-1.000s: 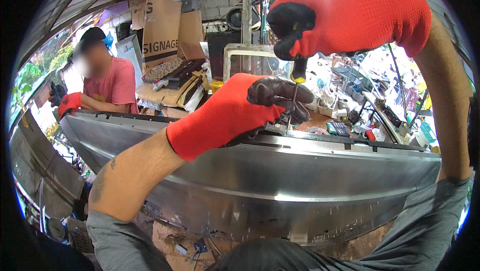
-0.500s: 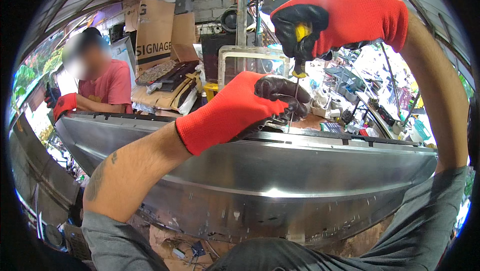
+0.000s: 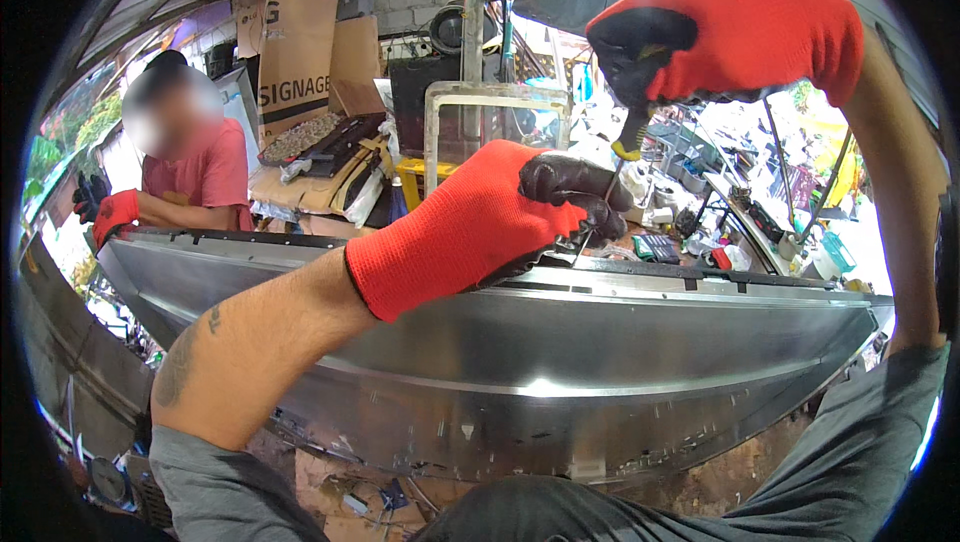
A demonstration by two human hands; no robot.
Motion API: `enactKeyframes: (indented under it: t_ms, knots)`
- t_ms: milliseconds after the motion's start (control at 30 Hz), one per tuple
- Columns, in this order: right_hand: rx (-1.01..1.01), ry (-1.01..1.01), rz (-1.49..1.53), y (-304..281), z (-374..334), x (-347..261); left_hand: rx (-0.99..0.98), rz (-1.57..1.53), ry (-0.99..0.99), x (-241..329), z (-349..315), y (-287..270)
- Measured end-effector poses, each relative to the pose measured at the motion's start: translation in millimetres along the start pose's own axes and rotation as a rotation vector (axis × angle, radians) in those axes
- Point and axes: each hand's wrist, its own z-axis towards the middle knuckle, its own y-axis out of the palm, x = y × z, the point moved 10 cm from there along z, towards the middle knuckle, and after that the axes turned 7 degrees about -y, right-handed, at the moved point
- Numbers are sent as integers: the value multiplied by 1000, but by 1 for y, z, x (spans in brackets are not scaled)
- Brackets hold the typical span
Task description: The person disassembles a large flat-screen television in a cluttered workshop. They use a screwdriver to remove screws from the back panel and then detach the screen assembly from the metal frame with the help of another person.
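My right hand (image 3: 735, 42), in a red glove with black-coated fingers, is closed round the handle of a screwdriver (image 3: 630, 147). Yellow shows at the handle's lower end, and the thin shaft slants down to the left. Around the lower shaft, the fingers of my left hand (image 3: 470, 222) are pinched together in a matching glove. That hand rests close to the top edge of a large grey metal panel (image 3: 610, 337), which stands in front of me. The tip of the screwdriver and whatever it meets are mostly hidden by my left fingers.
Another person (image 3: 200, 172) in a red shirt and gloves leans at the panel's far left end. Behind it are cardboard boxes (image 3: 295, 57), a clear-paned frame (image 3: 500, 94) and a yellow container (image 3: 411, 182). Piled clutter (image 3: 690, 207) fills the back right. Scraps lie on the floor.
My right hand has moved right, and the screwdriver leans further over that way. Its fingers now cover more of the handle. My left hand keeps its pinch, and the view has shifted slightly.
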Motion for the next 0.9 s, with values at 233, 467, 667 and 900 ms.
enactKeyframes:
  t_ms: [233, 467, 667, 900]
  knots:
    - [171, -218, 26, -6, -10, -8, 29, -68, -112, -9, 1, -2]
    - [170, -149, 202, -2, -3, -6, 27, 54, -187, 1, -6, -7]
    - [11, -295, 160, 5, 7, -6, 27, -113, -175, -13, -2, -6]
    - [237, -227, 261, -9, -5, -12, 55, -90, -159, -14, -7, -12]
